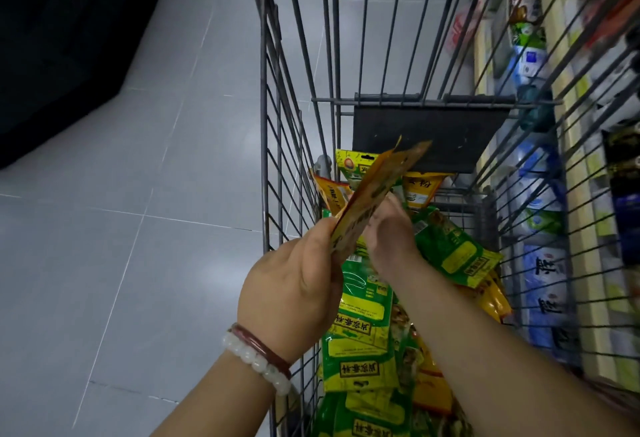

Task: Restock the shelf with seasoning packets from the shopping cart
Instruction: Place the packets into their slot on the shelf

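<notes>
A grey wire shopping cart [273,125] holds several green and yellow seasoning packets [360,329] piled along its floor. My left hand [294,284], with two bracelets at the wrist, grips a small stack of orange-yellow packets [374,191] by the lower end, held edge-on above the pile. My right hand [389,229] is against the right side of that stack, fingers curled at the packets; its fingertips are hidden behind them. The shelf [568,166] runs along the right of the cart, blurred.
The shelf on the right carries blue-and-white bags [543,284] and other packaged goods behind the cart's wire side. A black flap [426,135] hangs at the cart's far end. Grey tiled floor [138,194] lies to the left, with a dark fixture [52,38] at the upper left.
</notes>
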